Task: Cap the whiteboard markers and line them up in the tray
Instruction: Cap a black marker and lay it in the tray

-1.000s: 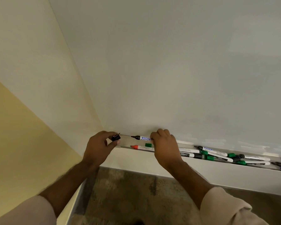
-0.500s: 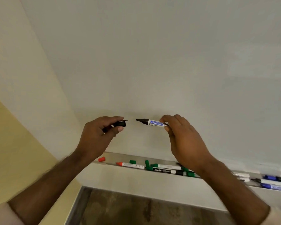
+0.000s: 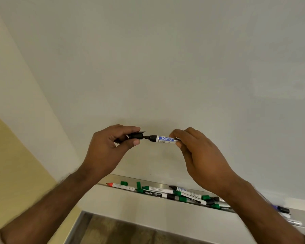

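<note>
Up in front of the whiteboard (image 3: 165, 59), both hands hold one marker level in the air. Left hand (image 3: 109, 148) has its fingers (image 3: 130, 129) closed around a black cap (image 3: 136, 135), thumb underneath. Right hand (image 3: 201, 155) pinches the white barrel of the black marker (image 3: 163, 138) near its back end, blue label facing up. Its tip sits right at the mouth of the cap, touching or just entering; the cap is not pushed home. Below the hands, the metal tray (image 3: 116, 178) runs along the board's lower edge. Loose markers lie in it at mixed angles: a red-tipped marker (image 3: 121, 186) at the left, a loose green cap (image 3: 124, 182) beside it, then green and black ones overlapping further right.
</note>
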Demonstrator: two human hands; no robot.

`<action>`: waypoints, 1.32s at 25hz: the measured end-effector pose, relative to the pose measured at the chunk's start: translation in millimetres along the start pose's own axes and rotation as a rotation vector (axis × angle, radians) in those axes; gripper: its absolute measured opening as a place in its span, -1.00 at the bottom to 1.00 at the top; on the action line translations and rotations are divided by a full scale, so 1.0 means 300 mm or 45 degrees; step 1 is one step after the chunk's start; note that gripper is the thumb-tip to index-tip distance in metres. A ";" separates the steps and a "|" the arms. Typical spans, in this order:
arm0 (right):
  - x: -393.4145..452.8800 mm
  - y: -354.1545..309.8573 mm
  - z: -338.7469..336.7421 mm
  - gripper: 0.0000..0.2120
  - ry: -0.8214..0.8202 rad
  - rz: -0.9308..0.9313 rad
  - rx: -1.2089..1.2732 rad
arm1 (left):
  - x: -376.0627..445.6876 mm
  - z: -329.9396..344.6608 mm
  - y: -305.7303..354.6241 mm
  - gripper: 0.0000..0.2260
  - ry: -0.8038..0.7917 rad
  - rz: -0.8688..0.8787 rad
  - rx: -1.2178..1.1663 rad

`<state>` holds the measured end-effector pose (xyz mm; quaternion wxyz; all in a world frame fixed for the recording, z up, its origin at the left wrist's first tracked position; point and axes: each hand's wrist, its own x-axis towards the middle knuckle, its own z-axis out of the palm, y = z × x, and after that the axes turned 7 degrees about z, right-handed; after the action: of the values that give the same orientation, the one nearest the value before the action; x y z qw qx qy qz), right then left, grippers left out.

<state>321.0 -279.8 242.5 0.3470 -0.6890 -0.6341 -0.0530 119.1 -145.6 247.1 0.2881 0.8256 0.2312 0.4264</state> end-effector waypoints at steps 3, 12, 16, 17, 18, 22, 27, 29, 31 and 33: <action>-0.021 0.034 -0.037 -0.75 -0.002 -0.002 0.042 | -0.008 0.048 0.053 -0.72 -0.021 0.007 -0.018; -0.008 0.072 -0.031 -0.75 -0.055 0.113 0.131 | 0.039 0.098 0.041 -0.72 -0.191 0.040 -0.180; 0.042 0.053 0.006 -0.80 -0.019 0.122 0.133 | 0.095 0.069 -0.015 -0.72 -0.208 -0.137 -0.454; 0.059 0.047 0.017 -0.80 -0.013 0.113 0.108 | 0.113 0.056 -0.036 -0.75 -0.236 -0.199 -0.496; 0.077 0.040 0.030 -0.79 -0.014 0.104 0.083 | 0.128 0.043 -0.059 -0.80 -0.288 -0.222 -0.498; 0.134 0.013 0.085 -0.78 -0.017 0.130 0.110 | 0.162 0.006 -0.117 -0.83 -0.324 -0.125 -0.392; 0.176 -0.022 0.174 -0.80 -0.034 0.172 0.184 | 0.155 -0.029 -0.187 -0.79 -0.227 -0.007 -0.293; 0.188 -0.035 0.208 -0.80 -0.055 0.184 0.201 | 0.149 -0.046 -0.224 -0.79 -0.219 0.009 -0.283; 0.194 -0.048 0.243 -0.80 -0.067 0.192 0.210 | 0.139 -0.066 -0.272 -0.78 -0.226 -0.002 -0.279; 0.195 -0.064 0.295 -0.82 -0.083 0.203 0.206 | 0.119 -0.086 -0.329 -0.77 -0.252 -0.021 -0.233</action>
<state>282.3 -183.3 213.9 0.3838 -0.7084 -0.5903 0.0487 103.1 -44.3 213.1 0.3872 0.8319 0.1686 0.3600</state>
